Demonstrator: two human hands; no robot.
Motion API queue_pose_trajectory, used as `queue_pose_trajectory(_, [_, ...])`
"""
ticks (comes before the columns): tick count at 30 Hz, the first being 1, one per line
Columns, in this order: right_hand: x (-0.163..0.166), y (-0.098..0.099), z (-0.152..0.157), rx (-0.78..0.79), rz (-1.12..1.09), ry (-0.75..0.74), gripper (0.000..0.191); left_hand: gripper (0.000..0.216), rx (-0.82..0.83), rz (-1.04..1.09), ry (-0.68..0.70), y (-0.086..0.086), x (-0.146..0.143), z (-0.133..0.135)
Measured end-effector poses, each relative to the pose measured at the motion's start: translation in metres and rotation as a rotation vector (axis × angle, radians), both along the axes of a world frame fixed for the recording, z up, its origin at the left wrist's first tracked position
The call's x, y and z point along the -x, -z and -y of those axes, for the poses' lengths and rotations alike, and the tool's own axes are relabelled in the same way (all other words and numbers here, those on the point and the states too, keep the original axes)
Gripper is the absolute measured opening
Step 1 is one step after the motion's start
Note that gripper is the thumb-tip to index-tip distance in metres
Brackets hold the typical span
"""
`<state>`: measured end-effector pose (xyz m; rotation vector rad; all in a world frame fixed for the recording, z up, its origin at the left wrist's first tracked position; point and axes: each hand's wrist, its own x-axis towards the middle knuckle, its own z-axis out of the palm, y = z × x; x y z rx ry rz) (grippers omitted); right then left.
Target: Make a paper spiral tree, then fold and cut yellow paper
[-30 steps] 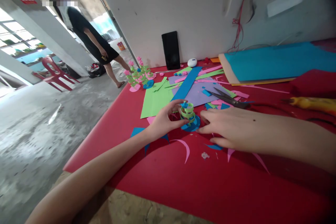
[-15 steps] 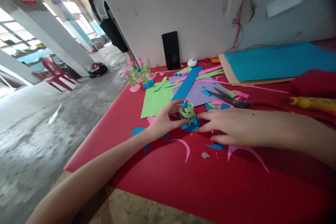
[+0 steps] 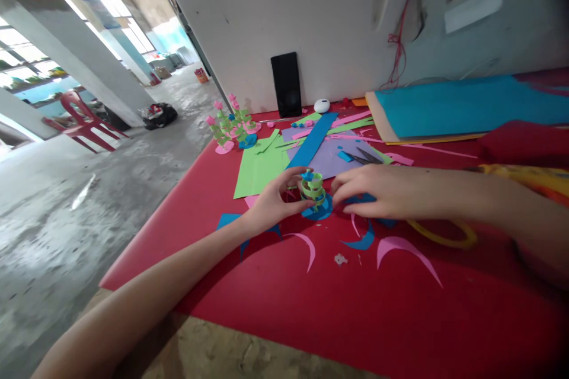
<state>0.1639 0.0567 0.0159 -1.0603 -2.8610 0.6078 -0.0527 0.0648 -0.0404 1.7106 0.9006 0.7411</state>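
Observation:
A small paper model of green rings stands on a blue paper disc on the red table. My left hand curls round the rings from the left, thumb and fingers pinching them. My right hand lies to the right of the model, fingers bent, their tips at the disc's right edge. Whether it grips anything there is hidden. Scissors lie just beyond my right hand on a lilac sheet.
Green sheet, blue strip and pink and blue offcuts litter the table. Finished paper flowers stand at the far left corner. A black phone leans on the wall. Stacked blue paper lies far right. The table's left edge drops to concrete floor.
My right hand slid left and up, closer to the model, uncovering pink and blue curved offcuts. The person who stood in the background has gone from view. The camera dipped slightly.

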Motion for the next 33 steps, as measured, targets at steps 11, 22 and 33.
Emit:
queue_pose_trajectory(11, [0.007, 0.002, 0.009, 0.253, 0.196, -0.02, 0.011, 0.054, -0.017, -0.026, -0.024, -0.002, -0.001, 0.0])
queue_pose_trajectory(22, [0.016, 0.004, 0.019, 0.296, 0.259, -0.052, 0.009, 0.055, 0.023, 0.001, -0.008, -0.004, -0.002, 0.001])
queue_pose_trajectory(33, [0.014, 0.004, 0.031, 0.101, 0.288, -0.09, 0.007, 0.055, 0.003, -0.031, -0.014, -0.002, -0.001, 0.0])
